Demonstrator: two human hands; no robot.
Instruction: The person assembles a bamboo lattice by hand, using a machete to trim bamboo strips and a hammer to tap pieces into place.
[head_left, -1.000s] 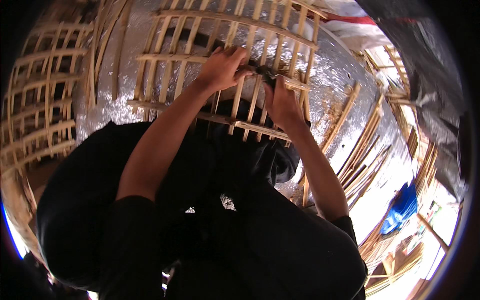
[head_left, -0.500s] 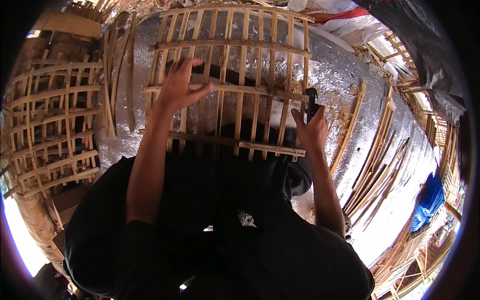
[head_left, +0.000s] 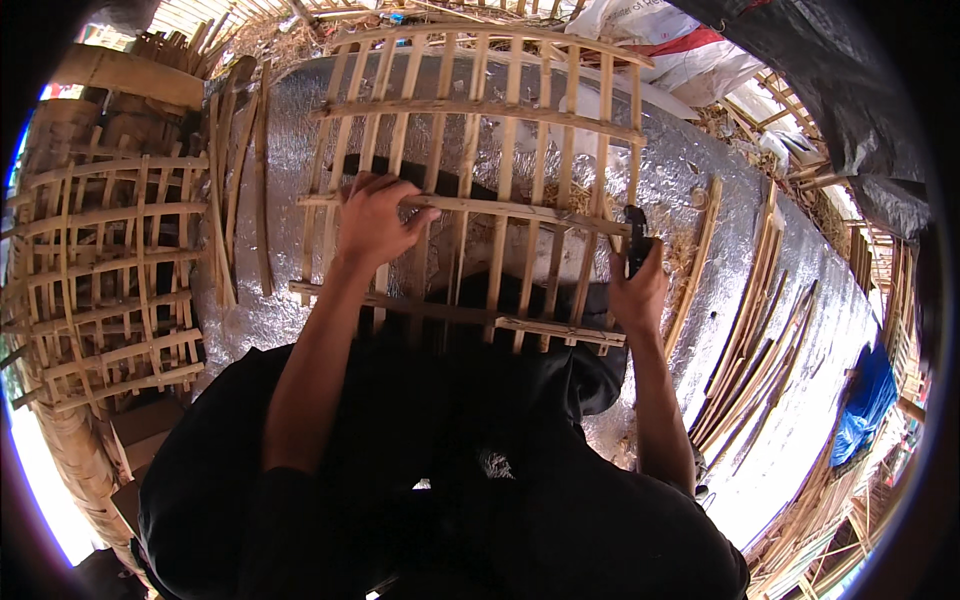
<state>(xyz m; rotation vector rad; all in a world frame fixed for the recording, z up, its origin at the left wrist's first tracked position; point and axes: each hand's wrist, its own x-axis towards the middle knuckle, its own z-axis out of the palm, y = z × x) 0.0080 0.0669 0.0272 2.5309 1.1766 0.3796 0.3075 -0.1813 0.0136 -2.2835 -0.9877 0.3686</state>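
Observation:
A flat bamboo lattice (head_left: pixel 508 150) of long slats nailed or tied across several crossbars lies in front of me, its near edge at my dark-clothed lap. My left hand (head_left: pixel 378 215) is closed around a middle crossbar, toward its left end. At the right end of that same crossbar, my right hand (head_left: pixel 640 292) grips a black hand tool (head_left: pixel 637 230), held upright. The tool's exact kind is hard to make out, and its lower part is hidden in the hand.
Silvery foil sheeting (head_left: pixel 745 225) covers the ground beneath. Loose bamboo strips (head_left: pixel 757 350) lie on it to the right, near a blue plastic sheet (head_left: pixel 863 405). Another bamboo lattice (head_left: pixel 105 270) stands at the left. White sacks (head_left: pixel 680 60) and dark plastic sheeting (head_left: pixel 850 90) are at the far right.
My left hand has come down from above the lattice and closed on the crossbar. The right hand keeps the black tool at the lattice's right edge. The whole view has shifted slightly.

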